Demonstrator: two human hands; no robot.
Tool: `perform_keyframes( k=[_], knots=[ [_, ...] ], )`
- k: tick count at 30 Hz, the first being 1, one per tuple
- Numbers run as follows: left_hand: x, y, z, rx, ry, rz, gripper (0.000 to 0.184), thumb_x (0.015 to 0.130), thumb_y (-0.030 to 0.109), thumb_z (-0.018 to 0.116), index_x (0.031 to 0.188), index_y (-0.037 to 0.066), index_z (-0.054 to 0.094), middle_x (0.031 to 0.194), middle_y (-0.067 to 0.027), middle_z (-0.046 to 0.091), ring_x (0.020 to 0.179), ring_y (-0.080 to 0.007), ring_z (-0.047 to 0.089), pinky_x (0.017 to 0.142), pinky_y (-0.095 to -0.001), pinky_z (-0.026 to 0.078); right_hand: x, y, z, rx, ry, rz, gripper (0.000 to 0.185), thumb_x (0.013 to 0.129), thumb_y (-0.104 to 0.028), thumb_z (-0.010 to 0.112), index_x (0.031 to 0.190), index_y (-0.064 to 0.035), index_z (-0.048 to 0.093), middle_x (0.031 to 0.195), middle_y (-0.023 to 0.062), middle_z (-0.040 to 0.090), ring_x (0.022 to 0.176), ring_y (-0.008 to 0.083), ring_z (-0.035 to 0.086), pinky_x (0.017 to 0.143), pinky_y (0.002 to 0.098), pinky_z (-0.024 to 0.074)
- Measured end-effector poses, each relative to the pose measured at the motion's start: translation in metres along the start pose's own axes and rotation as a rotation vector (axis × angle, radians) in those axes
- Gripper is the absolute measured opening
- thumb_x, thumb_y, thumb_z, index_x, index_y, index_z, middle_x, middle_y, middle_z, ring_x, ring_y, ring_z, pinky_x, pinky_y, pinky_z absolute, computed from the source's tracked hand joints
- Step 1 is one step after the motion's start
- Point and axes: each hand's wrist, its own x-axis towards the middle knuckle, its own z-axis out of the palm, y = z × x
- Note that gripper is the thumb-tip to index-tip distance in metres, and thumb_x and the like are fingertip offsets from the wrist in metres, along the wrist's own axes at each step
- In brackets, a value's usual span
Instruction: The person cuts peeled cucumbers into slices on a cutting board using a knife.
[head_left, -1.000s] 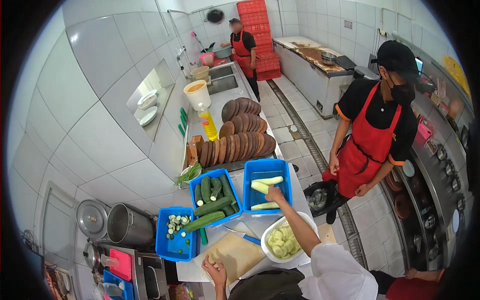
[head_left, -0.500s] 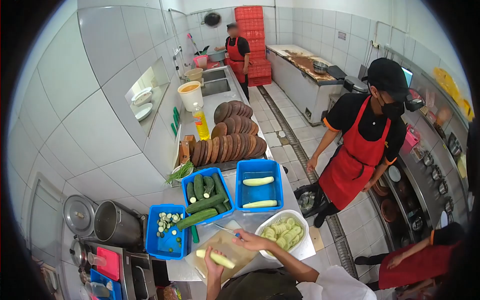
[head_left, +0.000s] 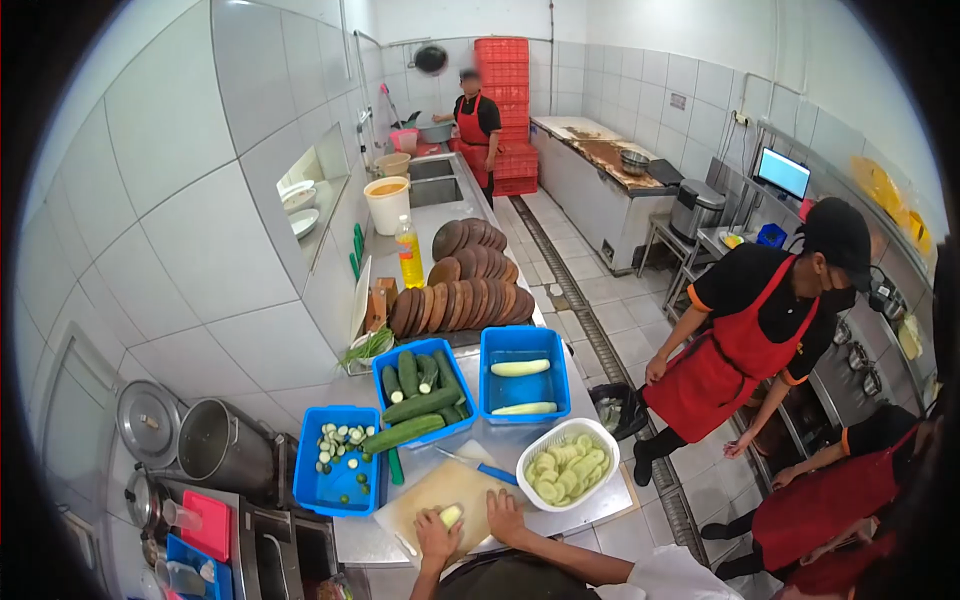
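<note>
My left hand (head_left: pixel 436 534) is closed over a pale peeled cucumber (head_left: pixel 452 515) on the cutting board (head_left: pixel 440 487); most of the cucumber is hidden beneath it. My right hand (head_left: pixel 505 518) rests on the board's right side, fingers stretched and holding nothing. Above it lies a blue-handled knife (head_left: pixel 497 473), its blade pointing to the upper left. Right of the board, a white basket (head_left: pixel 524 474) holds pale round slices (head_left: pixel 565 470). Two peeled cucumbers (head_left: pixel 521 368) lie in a blue bin (head_left: pixel 562 375). Unpeeled green cucumbers (head_left: pixel 420 404) fill another blue bin (head_left: pixel 466 428).
A third blue bin (head_left: pixel 325 497) holds cut ends. Behind the bins stand round brown slabs (head_left: pixel 462 308) and a yellow bottle (head_left: pixel 410 255). Co-workers in red aprons stand to the right (head_left: pixel 735 350) and at the back (head_left: pixel 475 125). A large pot (head_left: pixel 225 440) stands left.
The knife has left my right hand and now lies on the board. My left hand has lowered the cucumber onto the board. The nearest co-worker has shifted right and leans lower.
</note>
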Motion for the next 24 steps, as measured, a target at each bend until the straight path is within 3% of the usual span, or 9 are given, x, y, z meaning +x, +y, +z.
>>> perform_keyframes(
  k=[2,6,16,22,24],
  knots=[
    [0.000,-0.007,0.004,0.039,0.117,0.306,0.059,0.079,0.042,0.075,0.117,0.002,0.054,0.111,-0.0230,0.055,0.103,-0.0409,0.053,0.089,-0.0493,0.043,-0.007,-0.003,-0.002,0.028,0.068,0.000,0.058,0.091,-0.018,0.048,0.146,-0.0017,0.037,0.140,0.0266,0.042,0.123,0.0401,0.047,0.097,0.0579,0.0459],
    [0.000,-0.013,0.004,0.003,0.068,0.345,0.057,0.082,0.040,0.073,0.119,0.001,0.056,0.111,-0.0199,0.055,0.103,-0.0385,0.053,0.089,-0.0478,0.043,-0.013,-0.012,-0.006,-0.017,0.112,0.039,0.057,0.090,-0.016,0.051,0.144,-0.0027,0.040,0.137,0.0255,0.044,0.123,0.0398,0.047,0.096,0.0562,0.0473],
    [0.002,-0.012,0.002,-0.106,0.020,0.362,0.051,0.084,0.036,0.066,0.122,0.004,0.056,0.114,-0.0189,0.055,0.108,-0.0374,0.053,0.090,-0.0489,0.044,-0.025,-0.018,-0.019,0.145,-0.028,0.129,0.053,0.090,-0.018,0.055,0.140,-0.0086,0.041,0.144,0.0247,0.037,0.134,0.0431,0.039,0.098,0.0599,0.0460],
    [0.001,-0.009,0.004,-0.088,0.041,0.330,0.052,0.083,0.036,0.066,0.122,0.004,0.056,0.114,-0.0173,0.056,0.109,-0.0365,0.053,0.090,-0.0493,0.044,-0.018,-0.012,-0.037,0.203,-0.137,0.105,0.065,0.083,-0.021,0.065,0.142,-0.0079,0.041,0.144,0.0254,0.037,0.133,0.0435,0.040,0.097,0.0616,0.0455],
    [0.000,-0.008,0.002,-0.086,0.045,0.330,0.052,0.083,0.037,0.065,0.122,0.004,0.056,0.113,-0.0174,0.056,0.108,-0.0364,0.053,0.089,-0.0497,0.044,0.002,-0.007,-0.030,0.386,-0.153,0.224,0.069,0.080,-0.019,0.068,0.142,-0.0049,0.041,0.145,0.0260,0.038,0.132,0.0433,0.041,0.097,0.0595,0.0462]
  ],
)
